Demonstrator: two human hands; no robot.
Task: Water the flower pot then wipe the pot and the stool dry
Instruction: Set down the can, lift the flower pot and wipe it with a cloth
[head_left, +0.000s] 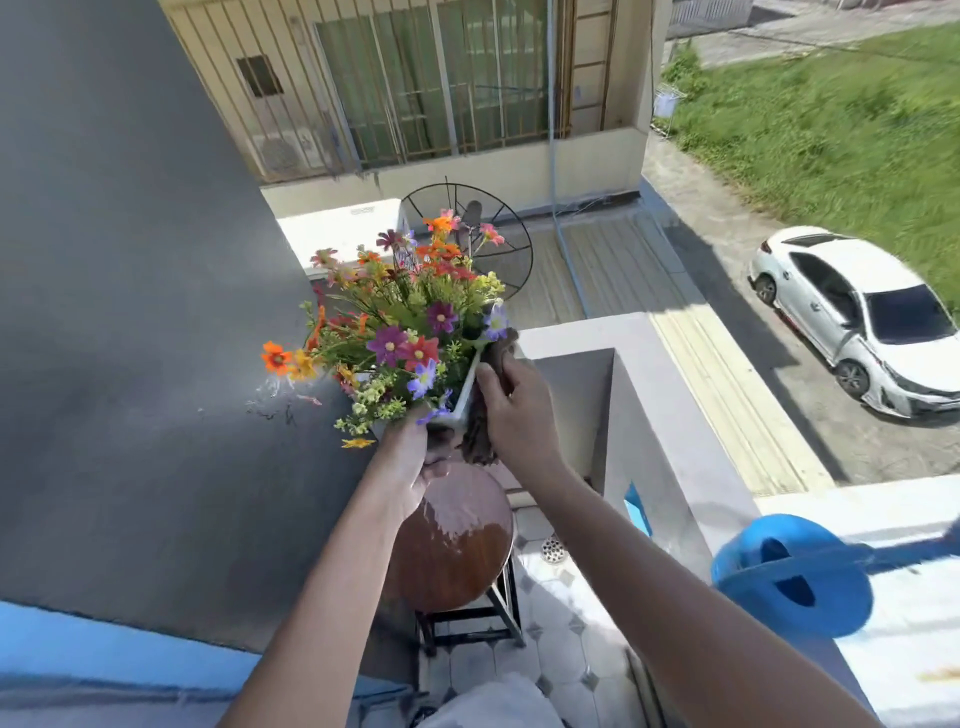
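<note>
A white flower pot (466, 392) full of colourful flowers (405, 322) is lifted and tilted above a round brown wooden stool (457, 551). My left hand (415, 457) grips the pot from underneath. My right hand (514, 410) presses a dark brown cloth (475, 441) against the pot's right side. The stool's seat is wet, with water shining over its far half.
A blue watering can (795, 577) stands on the white balcony ledge (904, 623) at the right. A dark grey wall (130, 312) rises close on the left. The floor is tiled, with a drain (552, 550) beside the stool. Below lie a street and a white car (862, 322).
</note>
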